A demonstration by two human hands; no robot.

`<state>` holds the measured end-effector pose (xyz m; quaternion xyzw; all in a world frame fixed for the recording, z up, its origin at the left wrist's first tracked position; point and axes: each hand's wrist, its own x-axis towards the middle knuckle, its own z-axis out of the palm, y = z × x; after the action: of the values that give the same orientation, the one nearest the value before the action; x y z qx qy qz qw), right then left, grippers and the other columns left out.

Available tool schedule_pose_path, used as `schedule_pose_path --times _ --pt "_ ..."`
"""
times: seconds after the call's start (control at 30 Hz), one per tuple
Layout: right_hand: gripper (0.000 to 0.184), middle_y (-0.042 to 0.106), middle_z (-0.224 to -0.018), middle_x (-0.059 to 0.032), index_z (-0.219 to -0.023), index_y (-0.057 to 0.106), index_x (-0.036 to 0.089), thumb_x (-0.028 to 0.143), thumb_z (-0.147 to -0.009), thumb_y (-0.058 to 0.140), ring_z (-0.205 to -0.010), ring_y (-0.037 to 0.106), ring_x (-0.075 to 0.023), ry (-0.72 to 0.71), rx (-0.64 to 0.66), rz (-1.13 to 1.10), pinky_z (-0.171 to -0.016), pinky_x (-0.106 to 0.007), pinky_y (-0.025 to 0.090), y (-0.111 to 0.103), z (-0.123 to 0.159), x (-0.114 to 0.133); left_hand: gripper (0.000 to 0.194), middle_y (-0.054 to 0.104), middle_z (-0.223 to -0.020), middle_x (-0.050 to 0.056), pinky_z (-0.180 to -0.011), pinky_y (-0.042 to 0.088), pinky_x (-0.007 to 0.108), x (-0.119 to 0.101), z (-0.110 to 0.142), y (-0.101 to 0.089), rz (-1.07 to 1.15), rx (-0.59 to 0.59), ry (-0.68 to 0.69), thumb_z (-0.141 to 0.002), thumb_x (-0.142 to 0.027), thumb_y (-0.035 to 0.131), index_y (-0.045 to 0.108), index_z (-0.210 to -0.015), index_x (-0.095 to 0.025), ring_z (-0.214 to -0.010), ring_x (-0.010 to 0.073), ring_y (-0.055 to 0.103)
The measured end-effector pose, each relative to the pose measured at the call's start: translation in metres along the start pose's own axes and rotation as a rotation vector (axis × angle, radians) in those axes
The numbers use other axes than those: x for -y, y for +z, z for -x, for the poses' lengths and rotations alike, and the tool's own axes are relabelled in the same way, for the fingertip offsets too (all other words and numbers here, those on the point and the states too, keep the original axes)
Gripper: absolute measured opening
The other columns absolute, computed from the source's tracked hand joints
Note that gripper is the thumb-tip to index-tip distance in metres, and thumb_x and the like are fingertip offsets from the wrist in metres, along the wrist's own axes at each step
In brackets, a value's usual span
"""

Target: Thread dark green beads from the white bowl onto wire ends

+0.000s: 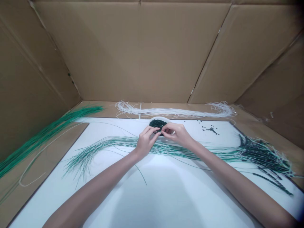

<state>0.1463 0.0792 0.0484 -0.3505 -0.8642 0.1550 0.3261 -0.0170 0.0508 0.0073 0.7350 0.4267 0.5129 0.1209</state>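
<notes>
A white bowl (168, 120) filled with small dark beads (156, 123) stands at the middle of the white board. My left hand (146, 139) is at the bowl's near left side, thumb and fingers pinched together. From the right, my right hand (175, 132) meets it over the bowl's near rim, also in a pinch. What lies between the fingertips is too small to make out. Beneath both hands and forearms runs a long bundle of green and white strands (114, 141). Its right end carries many dark beaded lengths (258, 155).
Loose dark beads (211, 129) are scattered right of the bowl. Behind the board lies a bundle of white strands (166, 111). Green strands (54, 126) lie at the left. Cardboard walls (133, 50) enclose the back and sides of the white board (152, 196).
</notes>
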Motion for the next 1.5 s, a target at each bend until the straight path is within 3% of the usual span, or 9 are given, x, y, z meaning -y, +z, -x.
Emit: schedule_pose_path --times 0.3,0.43,0.6,0.73,0.93,1.13,1.2,1.33,1.5 --pt "0.013 0.058 -0.068 -0.0024 -0.074 0.059 0.016 0.023 -0.077 0.048 -0.060 0.052 -0.0111 -0.003 0.038 0.027 -0.058 -0.022 0.041 -0.006 -0.001 -0.001 0.010 0.048 -0.080 0.002 -0.052 0.039 0.019 -0.001 -0.002 0.000 0.025 -0.061 -0.054 -0.076 -0.023 0.055 0.059 -0.082 -0.016 -0.053 0.0055 0.040" --pt "0.014 0.059 -0.069 -0.0023 -0.074 0.059 0.016 0.024 -0.077 0.048 -0.059 0.052 -0.0109 0.017 0.025 0.010 -0.059 -0.023 0.042 -0.010 -0.003 -0.002 0.009 0.047 -0.081 0.002 -0.055 0.040 0.019 -0.001 -0.002 0.000 -0.005 -0.108 -0.070 -0.072 -0.021 0.058 0.057 -0.080 -0.016 -0.059 0.0071 0.041" --pt "0.013 0.058 -0.069 -0.0016 -0.075 0.059 0.017 0.023 -0.078 0.047 -0.060 0.052 -0.0107 -0.016 0.033 0.004 -0.058 -0.022 0.041 -0.008 -0.002 -0.003 0.018 0.049 -0.085 0.002 -0.058 0.041 0.020 0.000 -0.002 0.000 0.000 -0.078 -0.051 -0.074 -0.025 0.058 0.058 -0.091 -0.019 -0.063 0.0079 0.045" --pt "0.014 0.058 -0.068 -0.0017 -0.074 0.059 0.017 0.023 -0.078 0.047 -0.061 0.052 -0.0113 -0.025 0.051 0.040 -0.058 -0.022 0.040 -0.009 -0.002 0.000 0.013 0.051 -0.085 0.004 -0.061 0.042 0.021 0.000 -0.002 0.001 -0.003 -0.084 -0.023 -0.078 -0.027 0.053 0.063 -0.083 -0.019 -0.070 0.0100 0.049" --pt "0.015 0.062 -0.071 -0.0020 -0.076 0.061 0.018 0.025 -0.078 0.049 -0.064 0.055 -0.0122 0.014 0.088 0.060 -0.061 -0.023 0.040 -0.017 -0.005 0.001 0.014 0.050 -0.085 0.004 -0.056 0.041 0.020 -0.001 -0.001 0.001 0.017 -0.105 -0.040 -0.079 -0.026 0.052 0.062 -0.083 -0.017 -0.063 0.0078 0.047" --pt "0.022 0.067 -0.076 -0.0027 -0.081 0.065 0.018 0.025 -0.082 0.044 -0.067 0.059 -0.0139 0.071 0.215 0.079 -0.063 -0.024 0.041 -0.026 -0.028 -0.008 0.015 0.056 -0.084 0.004 -0.062 0.041 0.021 -0.001 -0.003 0.000 0.007 -0.098 -0.092 -0.083 -0.021 0.044 0.058 -0.088 -0.017 -0.071 0.0102 0.052" --pt "0.017 0.067 -0.080 -0.0026 -0.085 0.066 0.020 0.021 -0.075 0.052 -0.070 0.060 -0.0153 0.079 0.341 0.149 -0.064 -0.025 0.042 -0.022 -0.041 -0.012 0.015 0.057 -0.082 0.003 -0.062 0.041 0.021 0.000 -0.003 0.000 -0.013 -0.111 -0.126 -0.084 -0.022 0.042 0.056 -0.088 -0.017 -0.069 0.0102 0.051" --pt "0.031 0.067 -0.078 -0.0029 -0.085 0.066 0.021 0.020 -0.054 0.070 -0.073 0.059 -0.0186 0.094 0.560 0.329 -0.057 -0.023 0.041 -0.004 -0.060 -0.015 0.014 0.056 -0.080 0.003 -0.063 0.039 0.022 -0.001 -0.003 -0.002 -0.040 -0.124 -0.161 -0.084 -0.024 0.042 0.054 -0.085 -0.017 -0.072 0.0116 0.051" --pt "0.016 0.064 -0.065 -0.0011 -0.071 0.066 0.020 0.015 -0.056 0.067 -0.062 0.057 -0.0148 0.101 0.557 0.378 -0.050 -0.021 0.037 0.010 -0.066 -0.014 0.014 0.056 -0.080 0.002 -0.064 0.038 0.022 -0.001 -0.003 -0.002 -0.064 -0.121 -0.165 -0.083 -0.026 0.044 0.056 -0.084 -0.018 -0.073 0.0116 0.051"
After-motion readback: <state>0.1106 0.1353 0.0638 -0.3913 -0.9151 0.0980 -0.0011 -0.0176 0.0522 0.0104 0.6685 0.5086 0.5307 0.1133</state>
